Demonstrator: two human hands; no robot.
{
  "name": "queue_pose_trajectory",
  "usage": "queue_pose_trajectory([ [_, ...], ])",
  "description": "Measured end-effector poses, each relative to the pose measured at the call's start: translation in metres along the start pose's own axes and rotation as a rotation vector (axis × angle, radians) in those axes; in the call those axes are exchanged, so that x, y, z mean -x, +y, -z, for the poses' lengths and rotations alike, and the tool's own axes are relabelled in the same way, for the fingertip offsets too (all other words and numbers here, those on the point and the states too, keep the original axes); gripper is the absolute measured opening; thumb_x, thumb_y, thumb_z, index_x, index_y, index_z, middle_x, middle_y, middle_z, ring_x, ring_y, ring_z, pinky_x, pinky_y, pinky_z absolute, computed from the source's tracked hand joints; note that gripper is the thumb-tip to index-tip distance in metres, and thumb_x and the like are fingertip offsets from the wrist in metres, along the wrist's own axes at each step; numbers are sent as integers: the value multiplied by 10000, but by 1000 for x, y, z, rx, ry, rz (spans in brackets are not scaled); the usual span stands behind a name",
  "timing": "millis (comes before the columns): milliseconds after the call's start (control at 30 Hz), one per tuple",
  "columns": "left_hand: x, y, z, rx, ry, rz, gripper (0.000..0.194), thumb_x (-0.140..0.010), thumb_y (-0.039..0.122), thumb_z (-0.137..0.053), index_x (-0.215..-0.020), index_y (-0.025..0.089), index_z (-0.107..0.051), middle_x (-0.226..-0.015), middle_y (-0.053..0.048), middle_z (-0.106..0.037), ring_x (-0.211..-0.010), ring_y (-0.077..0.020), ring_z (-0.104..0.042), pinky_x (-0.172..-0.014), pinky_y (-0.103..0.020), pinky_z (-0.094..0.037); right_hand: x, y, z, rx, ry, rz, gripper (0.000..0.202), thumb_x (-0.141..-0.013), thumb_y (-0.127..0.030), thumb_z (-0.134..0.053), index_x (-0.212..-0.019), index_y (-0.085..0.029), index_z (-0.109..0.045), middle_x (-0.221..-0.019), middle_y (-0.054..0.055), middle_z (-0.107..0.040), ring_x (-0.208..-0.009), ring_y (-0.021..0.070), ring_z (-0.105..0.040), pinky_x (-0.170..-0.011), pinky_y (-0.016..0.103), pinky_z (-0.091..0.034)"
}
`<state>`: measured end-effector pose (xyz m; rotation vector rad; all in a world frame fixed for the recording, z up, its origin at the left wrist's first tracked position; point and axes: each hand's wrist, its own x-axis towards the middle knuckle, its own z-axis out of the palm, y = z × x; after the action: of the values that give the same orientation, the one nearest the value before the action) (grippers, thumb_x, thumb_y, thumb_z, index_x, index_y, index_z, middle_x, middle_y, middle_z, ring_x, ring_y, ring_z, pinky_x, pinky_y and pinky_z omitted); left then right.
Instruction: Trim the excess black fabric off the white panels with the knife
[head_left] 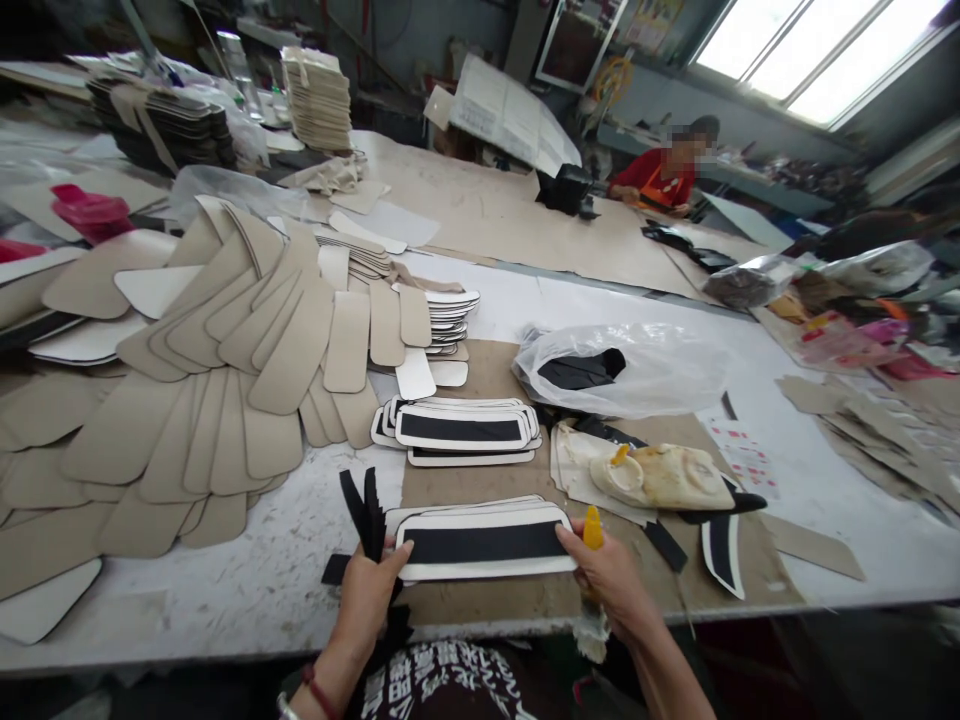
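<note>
My left hand (367,590) grips the left end of a long white panel (420,519) with rounded corners, thumb on top. A black strip (487,543) lies along the panel's middle. Several loose black strips (367,510) stick up from between my left fingers. My right hand (611,575) pinches the panel's right end. It also holds a yellow-handled brush (592,528), whose whitish, ragged end hangs below the palm. More white panels show under the far edge of the held one. Beyond it lies a stack of similar panels (461,425) with black strips.
Fanned beige pieces (217,430) cover the left side. A clear plastic bag (660,365) with black pieces lies ahead. A glue-crusted cream container (664,475) rests at right, near a curved black-and-white piece (722,555). Across the table sits a person in red (660,180).
</note>
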<state>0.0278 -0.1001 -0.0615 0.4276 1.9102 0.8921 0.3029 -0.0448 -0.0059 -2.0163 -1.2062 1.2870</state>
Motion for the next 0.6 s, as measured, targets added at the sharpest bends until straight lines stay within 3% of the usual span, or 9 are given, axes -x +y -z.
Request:
queue_pose_trajectory([
  [133, 13, 14, 18, 164, -97, 60, 528, -541, 461, -693, -926, 118, -578, -523, 49, -480, -443, -95, -424, -439, -224, -333, 16, -7, 5, -195, -38, -143, 415, -611, -545, -625, -774, -200, -462, -472, -104, -307, -370, 53, -257, -387, 202, -181],
  [300, 23, 30, 36, 274, -251, 121, 411, -577, 450, -703, -792, 134, -552, -476, 80, -419, -401, -45, -330, -390, -178, -263, 24, -16, 1, -322, -137, -97, 375, -640, -494, -651, -753, -200, -448, -498, -99, -326, -393, 38, -246, -389, 188, -170],
  [367, 26, 36, 41, 291, -286, 122, 392, -599, 440, -696, -808, 135, -563, -522, 61, -488, -425, -47, -382, -404, -171, -304, 27, -22, -4, -325, -139, -82, 377, -644, -505, -644, -726, -199, -438, -491, -99, -324, -396, 39, -251, -392, 185, -177],
  [467, 28, 43, 45, 282, -263, 124, 458, -609, 419, -701, -961, 153, -580, -777, -11, -643, -606, -100, -562, -518, -190, -437, 31, -29, -10, -295, -114, -63, 414, -652, -566, -598, -662, -200, -404, -463, -99, -307, -391, 46, -267, -391, 184, -200],
  [600, 26, 45, 46, 277, -217, 138, 554, -592, 415, -716, -1066, 172, -564, -980, -60, -661, -846, -200, -625, -681, -282, -517, 29, -33, -14, -226, -89, -9, 403, -653, -574, -579, -674, -190, -455, -469, -82, -358, -404, 62, -325, -393, 194, -260],
])
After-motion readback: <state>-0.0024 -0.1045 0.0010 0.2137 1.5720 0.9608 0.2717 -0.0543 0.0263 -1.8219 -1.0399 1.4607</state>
